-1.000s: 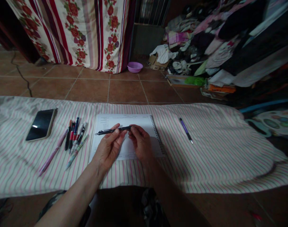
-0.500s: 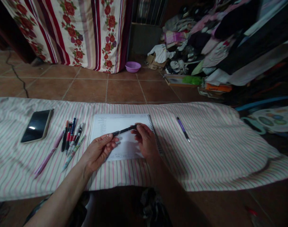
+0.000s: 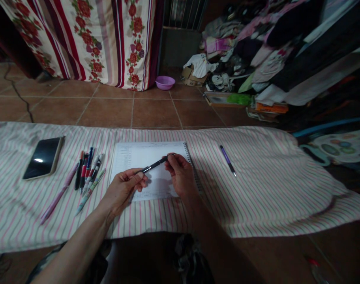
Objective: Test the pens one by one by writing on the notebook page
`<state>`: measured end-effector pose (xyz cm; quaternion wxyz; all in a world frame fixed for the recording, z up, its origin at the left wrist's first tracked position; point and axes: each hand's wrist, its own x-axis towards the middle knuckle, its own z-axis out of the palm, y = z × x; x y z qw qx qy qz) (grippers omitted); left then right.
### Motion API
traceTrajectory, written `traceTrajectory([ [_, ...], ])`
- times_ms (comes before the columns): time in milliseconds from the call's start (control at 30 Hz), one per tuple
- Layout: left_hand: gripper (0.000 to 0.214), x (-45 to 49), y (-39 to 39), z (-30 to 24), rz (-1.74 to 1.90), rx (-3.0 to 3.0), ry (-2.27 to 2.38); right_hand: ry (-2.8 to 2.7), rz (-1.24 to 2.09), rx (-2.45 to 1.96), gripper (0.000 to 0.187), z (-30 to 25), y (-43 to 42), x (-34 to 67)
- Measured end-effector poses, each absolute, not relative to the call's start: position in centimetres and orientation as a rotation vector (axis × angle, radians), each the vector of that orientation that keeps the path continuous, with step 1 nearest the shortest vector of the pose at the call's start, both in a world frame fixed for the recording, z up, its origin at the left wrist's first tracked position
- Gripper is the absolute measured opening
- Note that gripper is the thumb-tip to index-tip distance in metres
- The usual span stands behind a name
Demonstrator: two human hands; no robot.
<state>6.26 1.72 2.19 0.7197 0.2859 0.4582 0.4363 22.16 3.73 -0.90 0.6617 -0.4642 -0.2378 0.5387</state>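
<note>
A black pen (image 3: pixel 154 165) is held slantwise between my two hands, above an open spiral notebook (image 3: pixel 156 189). My left hand (image 3: pixel 128 183) pinches its lower left end between thumb and fingers. At the upper right end, the fingertips of my right hand (image 3: pixel 180 171) close on the pen. The notebook's white page has a narrow column of faint print along its left side and a wire spiral on the right. To the right of the notebook lies a purple and black pen (image 3: pixel 227 159), tip pointing toward me. Left of my hands rests a cluster of several pens (image 3: pixel 87 171).
A long purple item (image 3: pixel 60 193) lies beside the cluster, with a smartphone (image 3: pixel 42 157) farther left. Striped cloth (image 3: pixel 257 189) covers the table. Beyond it are a tiled floor, a purple basin (image 3: pixel 165 83), a floral curtain (image 3: pixel 109 43) and piled clothes (image 3: pixel 236 55).
Both hands keep hold of the black pen. The pen is tilted slightly more steeply, with its left end a little lower. The whole view has shifted slightly.
</note>
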Motion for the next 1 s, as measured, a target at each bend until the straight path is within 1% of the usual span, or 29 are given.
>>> traceTrajectory([
  [133, 0.015, 6.5, 1.6, 2.3, 0.969, 0.642, 1.023, -0.553, 1.226, -1.058, 0.022, -0.8, 3.6, 22.3],
  [400, 0.019, 6.8, 1.7, 1.4, 0.906, 0.299, 0.96, -0.56, 1.282, -1.028, 0.021, -0.9, 3.7, 22.3],
  [633, 0.021, 7.2, 1.7, 1.0, 0.867, 0.138, 0.835, -0.634, 1.319, -1.026, 0.021, -0.9, 3.7, 22.2],
  [833, 0.023, 7.3, 1.6, 1.1, 0.874, 0.09, 0.811, -0.879, 1.479, -1.072, 0.029, -1.2, 3.1, 22.1],
  [1000, 0.021, 7.4, 1.5, 1.2, 0.881, 0.1, 0.808, -0.884, 1.538, -1.043, 0.024, -1.4, 2.9, 21.7],
])
